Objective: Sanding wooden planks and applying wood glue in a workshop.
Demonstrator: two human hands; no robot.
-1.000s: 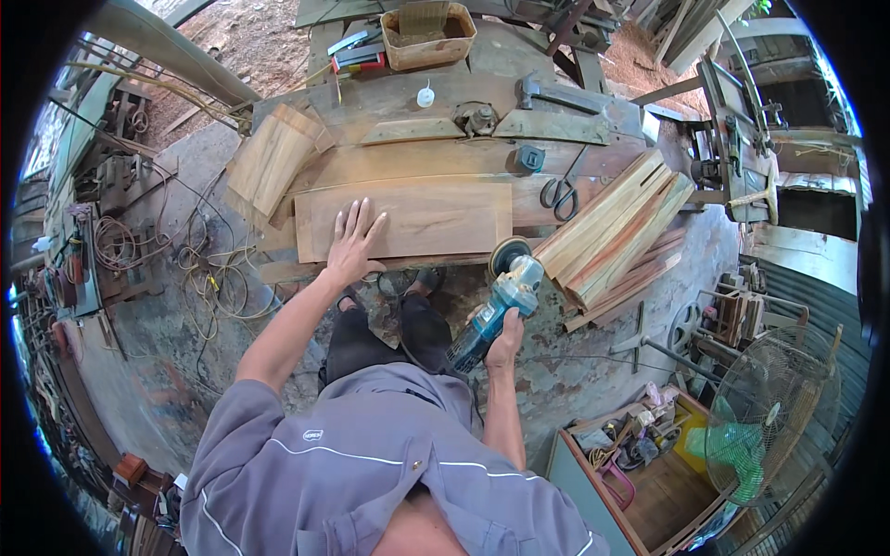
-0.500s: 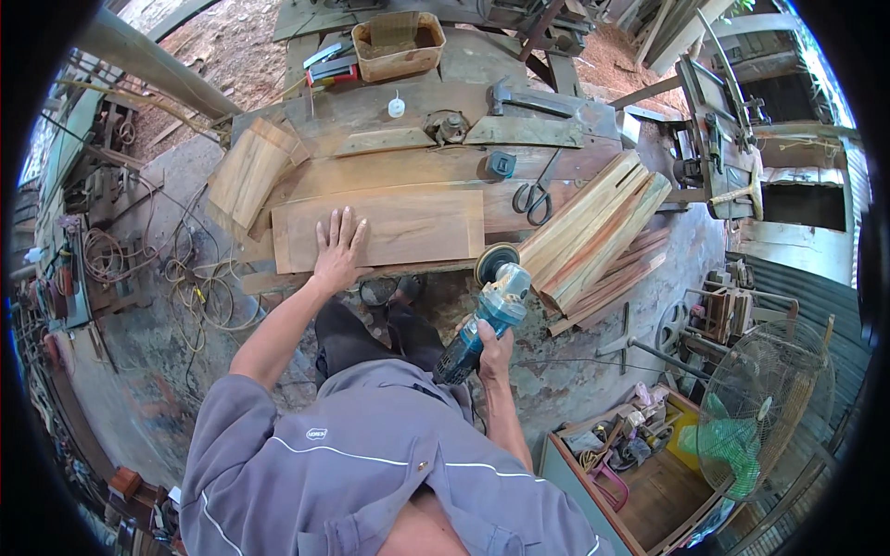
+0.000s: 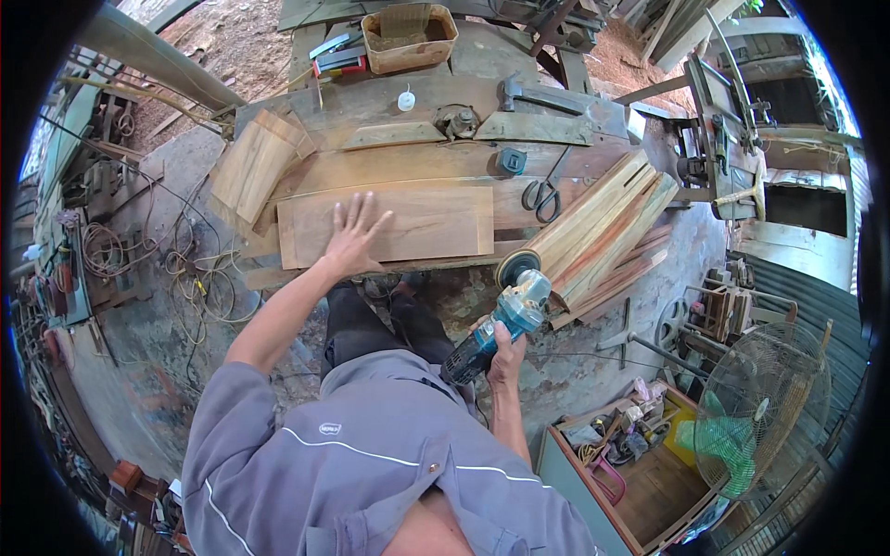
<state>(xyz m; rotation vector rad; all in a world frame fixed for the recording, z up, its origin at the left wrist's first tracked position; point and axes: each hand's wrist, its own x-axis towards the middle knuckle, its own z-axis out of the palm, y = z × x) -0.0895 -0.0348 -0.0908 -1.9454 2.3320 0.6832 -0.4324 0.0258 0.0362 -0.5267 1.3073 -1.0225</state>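
Note:
My left hand (image 3: pixel 355 237) rests on a flat brown wooden board (image 3: pixel 436 222), fingers spread over its left half. The board lies along the near side of the workbench. To the right of it, my right hand (image 3: pixel 504 352) is wrapped round the body of a teal and black angle grinder (image 3: pixel 519 310). A round sanding disc (image 3: pixel 516 269) on the grinder's head points away from me, just off the bench's front edge and apart from the board.
Cut planks (image 3: pixel 603 232) are stacked at the bench's right. Scissors (image 3: pixel 545 193), a tape measure (image 3: pixel 511 162), a hammer (image 3: pixel 538 97) and a plastic tub (image 3: pixel 408 42) lie farther back. Smaller boards (image 3: pixel 260 162) sit at left. A caged fan (image 3: pixel 765 408) stands at the lower right.
The view has shifted slightly, moving the bench a little to the right in the picture. My left hand stays spread on the board, and my right hand keeps hold of the grinder.

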